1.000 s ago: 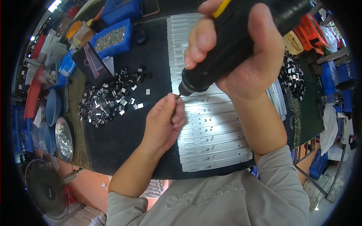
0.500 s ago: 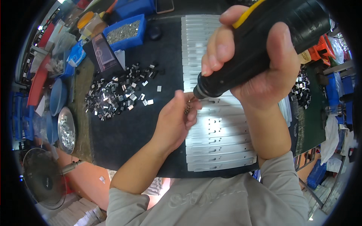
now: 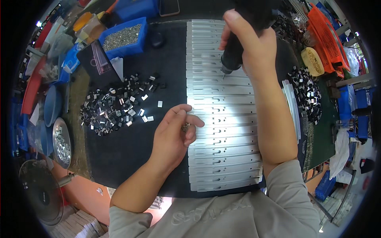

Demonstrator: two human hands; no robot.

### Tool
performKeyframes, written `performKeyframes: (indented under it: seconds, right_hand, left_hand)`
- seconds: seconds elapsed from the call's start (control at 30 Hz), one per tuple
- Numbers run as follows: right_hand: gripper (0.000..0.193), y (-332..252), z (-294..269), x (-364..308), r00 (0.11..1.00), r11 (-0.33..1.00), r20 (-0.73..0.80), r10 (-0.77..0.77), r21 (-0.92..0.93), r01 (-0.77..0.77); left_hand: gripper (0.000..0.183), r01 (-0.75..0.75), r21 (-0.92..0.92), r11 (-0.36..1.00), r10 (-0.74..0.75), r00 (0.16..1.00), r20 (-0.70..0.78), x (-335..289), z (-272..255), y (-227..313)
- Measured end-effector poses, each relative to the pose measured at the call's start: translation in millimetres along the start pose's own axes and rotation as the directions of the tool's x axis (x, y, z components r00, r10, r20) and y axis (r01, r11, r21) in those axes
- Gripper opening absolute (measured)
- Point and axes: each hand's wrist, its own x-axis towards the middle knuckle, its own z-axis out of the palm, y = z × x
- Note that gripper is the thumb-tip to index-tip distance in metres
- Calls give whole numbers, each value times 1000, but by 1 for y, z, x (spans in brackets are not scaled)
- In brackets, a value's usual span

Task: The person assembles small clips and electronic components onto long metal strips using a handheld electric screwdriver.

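My right hand [image 3: 258, 49] is wrapped round a black electric screwdriver [image 3: 231, 57]. The bit points down at the upper part of a row of silver metal strips [image 3: 226, 162]; whether it touches them I cannot tell. Palm up at the strips' left edge, my left hand [image 3: 168, 137] has its fingers curled round several small brass-coloured screws [image 3: 185, 127]. Its index finger and thumb stand somewhat apart. The strips lie side by side across the dark mat, with small holes and slots in them.
Left of the strips lies a pile of small black and silver clips [image 3: 113, 107]. Behind it are a propped-up phone [image 3: 97, 61] and a blue bin [image 3: 141, 45] of small metal parts. More clips [image 3: 307, 93] lie at the right, near an orange basket [image 3: 323, 35]. A fan [image 3: 41, 192] stands lower left.
The screwdriver has moved away from my left hand, up and over the far strips. My left hand has dropped slightly nearer to me, its thumb and index finger parting from the bit.
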Motion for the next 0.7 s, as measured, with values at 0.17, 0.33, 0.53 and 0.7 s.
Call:
performKeyframes:
  seconds: [0.17,0.33,0.53,0.7]
  right_hand:
    - [29,3,-1,0,1000,998,13,4,-59,-4]
    - [29,9,-2,-6,999,996,40,-3,-88,7]
    - [26,17,-1,-7,994,995,104,-23,-91,32]
    - [31,22,-1,-5,993,999,115,-7,-32,11]
  left_hand:
    - [20,-17,-20,1000,17,1000,1,3,-4,-4]
    - [17,-49,13,999,49,997,62,3,-7,-7]
    - [15,-65,81,995,63,998,20,0,0,-6]
    - [16,-87,36,996,85,995,56,1,-5,-8]
